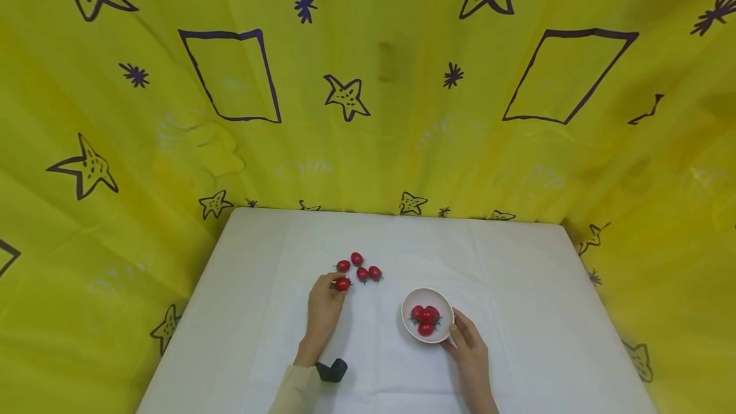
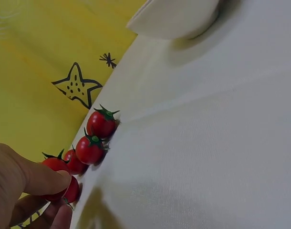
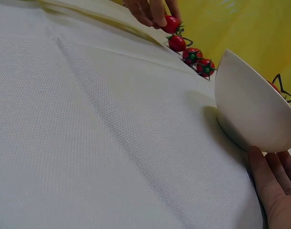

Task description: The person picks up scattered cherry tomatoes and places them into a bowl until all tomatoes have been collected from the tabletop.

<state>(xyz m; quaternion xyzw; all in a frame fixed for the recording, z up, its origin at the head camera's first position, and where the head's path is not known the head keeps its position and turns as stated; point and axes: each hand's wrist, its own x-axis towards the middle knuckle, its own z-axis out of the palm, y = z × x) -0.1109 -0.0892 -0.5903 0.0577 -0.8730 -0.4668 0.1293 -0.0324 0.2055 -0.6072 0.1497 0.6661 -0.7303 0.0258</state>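
My left hand (image 1: 325, 305) pinches a red cherry tomato (image 1: 343, 284) between thumb and fingers; the tomato's green stem shows in the left wrist view. Just beyond it, several more cherry tomatoes (image 1: 362, 274) lie close together on the white cloth. A white bowl (image 1: 407, 331) stands to their right, with several cherry tomatoes (image 1: 426, 316) inside it. With thumb and fingers at its right side, my right hand (image 1: 473, 353) holds the bowl. In the right wrist view, the thumb (image 3: 261, 174) is low against the bowl's outer wall, and the bowl hides most of its contents.
White cloth (image 1: 287, 241) with fold lines covers the table. A yellow curtain (image 1: 391, 145) printed with stars and frames rises behind the table and along both sides. A dark wrist-worn device (image 1: 332, 370) sits beside the left sleeve.
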